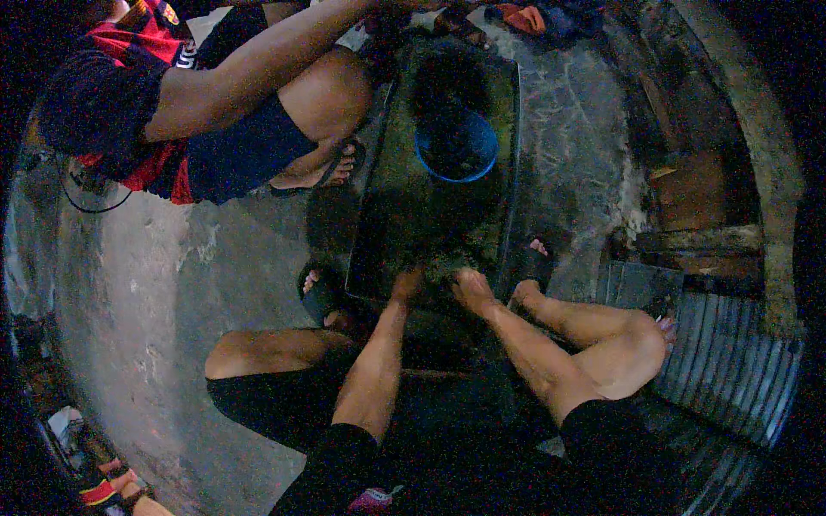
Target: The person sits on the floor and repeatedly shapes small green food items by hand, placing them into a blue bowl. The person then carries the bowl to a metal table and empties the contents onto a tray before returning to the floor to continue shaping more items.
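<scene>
A long dark tray or shallow trough [514, 155] lies on the floor between my feet, with dark and greenish material in it that I cannot make out. Over its near end, low down, is my left hand [408, 284]; its fingers are lost in shadow. To the right of it my right hand [472, 289] is bent down at the same material, fingertips hidden. Farther up in the tray stands a round blue basin [486, 169], dark inside. A dark mass [450, 77] lies beyond the basin, too dim to name.
At the upper left a person in a red and dark shirt [251, 84] crouches beside the tray, an arm stretched over its far end. Corrugated metal sheet [729, 361] lies at right, below wooden boards [700, 240]. Another person's limb [129, 484] shows at lower left.
</scene>
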`<action>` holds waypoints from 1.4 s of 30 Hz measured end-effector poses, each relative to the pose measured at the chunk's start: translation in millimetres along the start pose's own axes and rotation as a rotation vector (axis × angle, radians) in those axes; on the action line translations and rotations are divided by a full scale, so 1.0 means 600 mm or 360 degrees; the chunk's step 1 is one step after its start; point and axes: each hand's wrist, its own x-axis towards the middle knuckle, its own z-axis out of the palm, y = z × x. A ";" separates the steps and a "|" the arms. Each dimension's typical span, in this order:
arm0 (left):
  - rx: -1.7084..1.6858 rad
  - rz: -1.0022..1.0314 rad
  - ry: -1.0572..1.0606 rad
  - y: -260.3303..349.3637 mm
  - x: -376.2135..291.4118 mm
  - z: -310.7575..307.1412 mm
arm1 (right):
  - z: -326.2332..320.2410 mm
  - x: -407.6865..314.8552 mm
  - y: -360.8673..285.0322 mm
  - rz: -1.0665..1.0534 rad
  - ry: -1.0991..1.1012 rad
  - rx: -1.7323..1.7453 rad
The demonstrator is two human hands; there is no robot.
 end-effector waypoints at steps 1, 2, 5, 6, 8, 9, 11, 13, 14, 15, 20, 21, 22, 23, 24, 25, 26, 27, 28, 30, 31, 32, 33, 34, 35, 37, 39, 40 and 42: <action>-0.0266 -0.0078 -0.0150 0.001 0.002 0.011 | -0.009 0.003 -0.028 -0.0107 0.0114 0.0047; -0.0522 -0.0181 -0.0288 0.006 0.007 0.019 | -0.018 0.005 -0.058 -0.0309 0.0234 -0.0275; -0.1099 0.0236 -0.0224 0.011 0.018 0.029 | -0.036 -0.009 -0.135 -0.0651 0.0629 -0.0758; -0.0964 0.0395 -0.0159 0.015 0.024 0.027 | -0.039 -0.013 -0.151 -0.0757 0.0735 -0.0832; -0.0602 0.0481 -0.0015 0.027 0.034 0.022 | -0.040 -0.021 -0.166 -0.0767 0.0823 -0.0737; -0.0379 0.0401 0.0067 0.037 0.036 0.019 | -0.039 -0.022 -0.166 -0.0776 0.0886 -0.0681; 0.0219 0.0535 0.0241 0.051 0.030 0.015 | -0.031 -0.017 -0.153 -0.0253 0.0219 -0.0039; 0.0706 0.0758 0.0371 0.062 0.008 0.017 | -0.017 -0.007 -0.134 -0.0083 -0.0040 0.0169; 0.0816 0.0784 0.0411 0.067 -0.006 0.016 | -0.010 -0.002 -0.124 -0.0183 0.0032 0.0054; 0.0660 0.0652 0.0397 0.069 -0.024 0.009 | -0.003 0.002 -0.115 -0.0283 0.0103 -0.0059; 0.0746 0.0569 0.0582 0.094 -0.077 -0.020 | 0.011 0.018 -0.080 -0.0163 0.0053 -0.0020; 0.0839 0.0647 0.0579 0.100 -0.083 -0.021 | 0.013 0.019 -0.073 -0.0110 0.0016 0.0222; 0.0929 0.0723 0.0573 0.104 -0.088 -0.020 | 0.015 0.023 -0.067 0.0006 -0.0158 0.0228; 0.0916 0.0646 0.0617 0.107 -0.090 -0.018 | 0.018 0.024 -0.060 -0.0050 -0.0152 0.0263; 0.0899 0.0563 0.0658 0.107 -0.092 -0.014 | 0.022 0.029 -0.055 -0.0105 -0.0152 0.0296; 0.0928 0.0463 0.0711 0.105 -0.091 -0.015 | 0.027 0.031 -0.049 -0.0045 -0.0039 0.0045; 0.0849 0.0448 0.0703 0.100 -0.091 -0.016 | 0.032 0.033 -0.046 0.0009 0.0074 -0.0202; 0.0816 0.0424 0.0707 0.092 -0.086 -0.020 | 0.035 0.035 -0.042 0.0036 0.0150 -0.0165; 0.0773 0.0457 0.0711 0.083 -0.079 -0.025 | 0.039 0.035 -0.042 0.0061 0.0227 -0.0125; 0.0851 0.0839 0.0632 0.057 -0.058 -0.049 | 0.040 0.033 -0.044 -0.0024 0.0363 0.0436; 0.0899 0.0991 0.0528 0.042 -0.045 -0.059 | 0.038 0.034 -0.048 -0.0055 0.0436 0.0400; 0.0900 0.1024 0.0544 0.029 -0.032 -0.065 | 0.035 0.030 -0.051 -0.0176 0.0587 0.0278; 0.0924 0.0975 0.0499 0.016 -0.020 -0.067 | 0.030 0.028 -0.057 -0.0201 0.0658 0.0167; 0.0991 0.0812 0.0504 0.009 -0.007 -0.062 | 0.024 0.025 -0.061 -0.0220 0.0731 0.0055; 0.0586 0.1014 0.0544 0.002 0.002 -0.055 | 0.019 0.023 -0.066 -0.0145 0.0726 -0.0046; -0.0053 0.1025 0.0572 0.001 0.015 -0.030 | 0.009 0.021 -0.068 -0.0027 0.0696 -0.0123; -0.0205 0.0720 0.0479 0.007 0.014 -0.015 | 0.003 0.021 -0.062 0.0024 0.0618 -0.0016; -0.0228 0.0500 0.0299 0.012 0.010 -0.013 | 0.003 0.023 -0.056 0.0021 0.0581 0.0104; -0.0084 0.0535 0.0091 0.025 -0.001 -0.016 | 0.008 0.027 -0.040 -0.0054 0.0525 0.0253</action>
